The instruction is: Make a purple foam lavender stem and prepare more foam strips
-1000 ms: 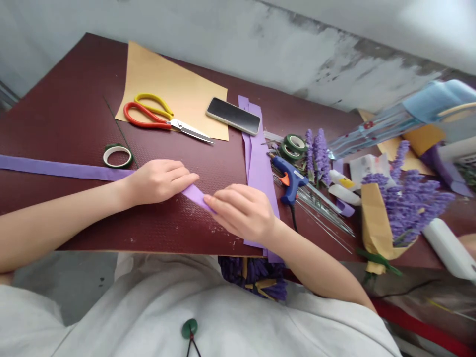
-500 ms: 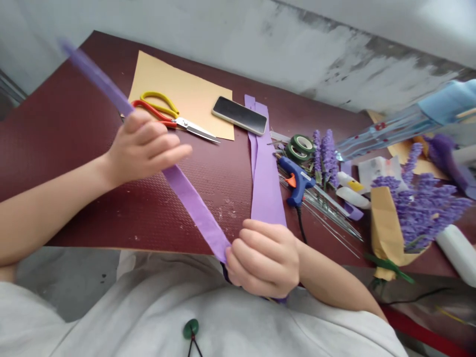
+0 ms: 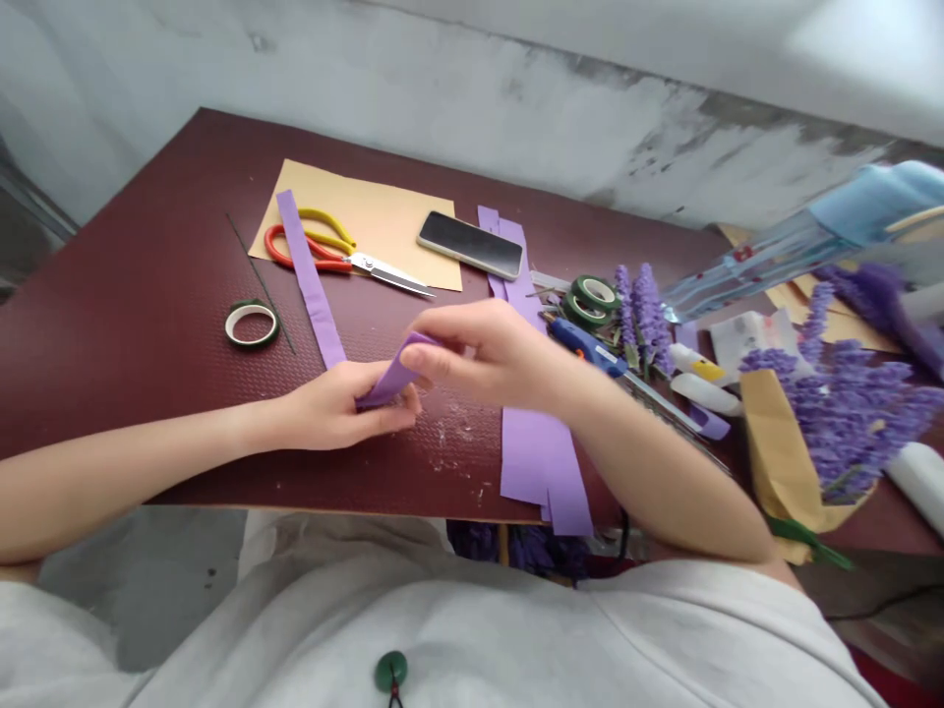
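A long purple paper strip [image 3: 314,300] runs from the scissors' handles down into my hands. My left hand [image 3: 346,405] is closed around it near the middle of the table. Just to the right, my right hand [image 3: 479,349] pinches the strip's near end between thumb and fingers, bending it upward. The strip's far part lies across the scissors [image 3: 376,267], which have one yellow and one red handle. More purple strips [image 3: 542,457] lie to the right, partly behind my right forearm. A roll of green tape [image 3: 252,324] rests left of the strip beside a thin dark wire [image 3: 262,285].
Brown paper [image 3: 369,197] lies at the back, partly under a phone [image 3: 470,244]. Green tape rolls [image 3: 592,298], a blue glue gun [image 3: 586,346], lavender stems [image 3: 641,305] and a paper-wrapped lavender bunch [image 3: 826,413] crowd the right. The table's front edge [image 3: 295,508] is near my body.
My right hand has moved up from the table's front edge to beside my left hand. The left hand has moved down and right. The tape roll and wire have come into view.
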Demonstrator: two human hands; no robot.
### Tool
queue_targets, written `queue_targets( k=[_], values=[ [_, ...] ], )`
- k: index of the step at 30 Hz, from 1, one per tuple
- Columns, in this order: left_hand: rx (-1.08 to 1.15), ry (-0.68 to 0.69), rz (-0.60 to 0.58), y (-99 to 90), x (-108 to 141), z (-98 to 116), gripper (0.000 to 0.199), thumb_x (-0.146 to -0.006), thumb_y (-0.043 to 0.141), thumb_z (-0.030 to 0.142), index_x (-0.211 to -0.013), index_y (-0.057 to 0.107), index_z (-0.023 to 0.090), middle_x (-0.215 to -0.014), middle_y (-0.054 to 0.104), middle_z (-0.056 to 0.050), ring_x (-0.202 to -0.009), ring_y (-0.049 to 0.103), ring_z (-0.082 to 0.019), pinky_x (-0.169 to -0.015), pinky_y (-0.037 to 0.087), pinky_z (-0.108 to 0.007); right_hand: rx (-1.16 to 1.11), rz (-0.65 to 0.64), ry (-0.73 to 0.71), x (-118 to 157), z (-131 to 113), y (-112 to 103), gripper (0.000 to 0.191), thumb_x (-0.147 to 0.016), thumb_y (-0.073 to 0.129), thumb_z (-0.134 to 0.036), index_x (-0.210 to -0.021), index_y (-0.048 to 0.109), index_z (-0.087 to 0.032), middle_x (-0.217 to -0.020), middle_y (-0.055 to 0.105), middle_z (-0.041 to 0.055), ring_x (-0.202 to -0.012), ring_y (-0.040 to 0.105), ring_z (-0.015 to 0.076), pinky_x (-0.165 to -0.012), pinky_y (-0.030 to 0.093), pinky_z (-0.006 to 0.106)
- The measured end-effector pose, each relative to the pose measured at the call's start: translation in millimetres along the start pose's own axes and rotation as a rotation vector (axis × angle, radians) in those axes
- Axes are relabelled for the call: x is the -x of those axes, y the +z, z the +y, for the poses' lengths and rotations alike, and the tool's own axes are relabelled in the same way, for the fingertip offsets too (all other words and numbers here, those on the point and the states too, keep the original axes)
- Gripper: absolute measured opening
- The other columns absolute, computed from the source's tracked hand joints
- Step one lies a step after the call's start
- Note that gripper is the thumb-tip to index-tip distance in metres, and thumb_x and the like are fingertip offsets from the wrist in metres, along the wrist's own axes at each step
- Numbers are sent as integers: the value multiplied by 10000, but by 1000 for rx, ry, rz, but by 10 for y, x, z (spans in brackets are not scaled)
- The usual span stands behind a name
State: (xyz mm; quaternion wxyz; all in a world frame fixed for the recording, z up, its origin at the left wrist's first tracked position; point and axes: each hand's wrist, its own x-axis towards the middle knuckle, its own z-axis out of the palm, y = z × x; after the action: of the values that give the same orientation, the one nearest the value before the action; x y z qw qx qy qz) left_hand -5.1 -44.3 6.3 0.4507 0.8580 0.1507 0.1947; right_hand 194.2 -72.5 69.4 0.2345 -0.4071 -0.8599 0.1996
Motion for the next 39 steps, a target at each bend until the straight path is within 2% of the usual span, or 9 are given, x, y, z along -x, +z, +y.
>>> queue_targets(
  k=[1, 2, 3, 7, 10, 13, 25, 32, 39],
  values=[
    [75, -67, 44, 39, -2, -4, 245, -930, 423, 306, -879, 606, 153, -830, 684, -45, -787, 652, -148, -780, 515, -274, -84, -170, 86, -128, 130, -78, 439, -924, 387, -475, -735, 624, -158, -607, 593, -14, -539, 494, 61, -532, 400, 192],
    [167, -125, 101, 66, -7, -18, 265, -940, 408, 333, -893, 597, 153, -736, 661, -21, -708, 639, -133, -728, 511, -262, -136, -238, 189, -254, 289, -156, 524, -934, 320, -514, -733, 639, -151, -646, 622, 6, -570, 530, 70, -575, 429, 206],
    [247, -171, 145, 84, -11, -37, 280, -943, 405, 358, -897, 589, 152, -678, 635, -5, -666, 623, -125, -704, 504, -258, -147, -196, 275, -373, 475, -231, 556, -937, 290, -525, -770, 657, -142, -706, 643, 24, -608, 555, 80, -618, 448, 223],
    [428, -251, 205, 102, -13, -131, 321, -917, 456, 436, -878, 586, 145, -591, 575, 22, -605, 563, -115, -673, 469, -263, 31, 277, 578, -698, 1372, -469, 545, -937, 316, -491, -893, 666, -75, -848, 648, 74, -805, 596, 138, -838, 447, 344],
    [491, -251, 192, 96, -3, -182, 376, -911, 441, 483, -882, 593, 141, -563, 554, 28, -562, 528, -112, -630, 434, -265, 71, 328, 764, -760, 1945, -541, 557, -905, 377, -532, -842, 663, -59, -860, 655, 114, -909, 597, 208, -922, 407, 411],
    [513, -259, 179, 89, 1, -197, 428, -917, 399, 517, -872, 596, 140, -545, 539, 31, -543, 507, -111, -613, 411, -266, 47, 316, 893, -753, 2246, -542, 556, -892, 399, -546, -750, 663, -78, -791, 662, 137, -881, 602, 233, -914, 406, 424],
    [461, -322, 74, 60, 21, -190, 433, -925, 378, 519, -867, 589, 146, -580, 550, 26, -602, 526, -112, -687, 425, -269, 104, 166, 905, -900, 2401, -482, 667, -897, 247, -604, -797, 677, -105, -809, 671, 126, -751, 595, 197, -832, 443, 384],
    [468, -343, 58, 50, 25, -175, 437, -922, 376, 520, -868, 587, 141, -591, 553, 26, -612, 525, -110, -696, 426, -264, 165, 78, 893, -955, 2438, -484, 596, -885, 284, -577, -803, 672, -131, -968, 684, 160, -914, 626, 274, -895, 444, 416],
    [458, -345, 49, 42, 24, -167, 419, -926, 371, 496, -867, 585, 141, -595, 555, 23, -619, 528, -113, -698, 424, -266, 242, 51, 888, -959, 2322, -452, 574, -909, 271, -516, -1023, 651, -101, -1183, 626, 199, -1135, 562, 312, -983, 398, 416]
  ],
)
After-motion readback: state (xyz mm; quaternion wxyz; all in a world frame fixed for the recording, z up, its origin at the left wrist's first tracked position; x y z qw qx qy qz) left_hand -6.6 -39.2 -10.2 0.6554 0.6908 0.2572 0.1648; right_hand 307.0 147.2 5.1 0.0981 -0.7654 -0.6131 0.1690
